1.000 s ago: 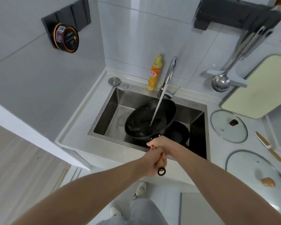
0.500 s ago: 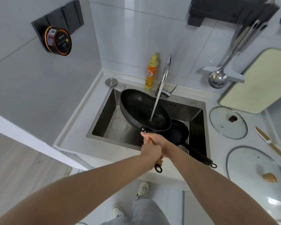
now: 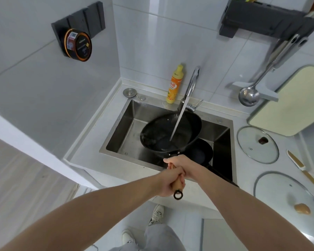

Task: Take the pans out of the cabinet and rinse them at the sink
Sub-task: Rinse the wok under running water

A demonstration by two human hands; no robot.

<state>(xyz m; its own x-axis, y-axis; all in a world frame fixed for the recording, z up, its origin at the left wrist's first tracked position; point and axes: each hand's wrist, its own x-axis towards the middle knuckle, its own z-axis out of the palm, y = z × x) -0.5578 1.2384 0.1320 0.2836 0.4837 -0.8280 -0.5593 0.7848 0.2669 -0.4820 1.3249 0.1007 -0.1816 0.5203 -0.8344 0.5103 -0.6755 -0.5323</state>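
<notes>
A black wok (image 3: 159, 134) hangs tilted over the steel sink (image 3: 127, 116), with water from the tap (image 3: 192, 82) running into its bowl. Both hands grip its wooden handle. My left hand (image 3: 168, 182) holds the lower end near the ring. My right hand (image 3: 179, 164) is closed around the handle just above it, close to the wok. A smaller black frying pan (image 3: 200, 153) lies in the sink under the wok, partly hidden, its handle pointing to the lower right.
An orange dish soap bottle (image 3: 174, 84) stands behind the sink. Two glass lids (image 3: 257, 144) (image 3: 286, 194) lie on the counter to the right, beside a knife (image 3: 304, 169) and a cream cutting board (image 3: 294, 102). A ladle (image 3: 248, 95) hangs on the wall.
The wok has swung from tilted back and left to lower and more to the right under the stream. Both hands have stayed on the handle.
</notes>
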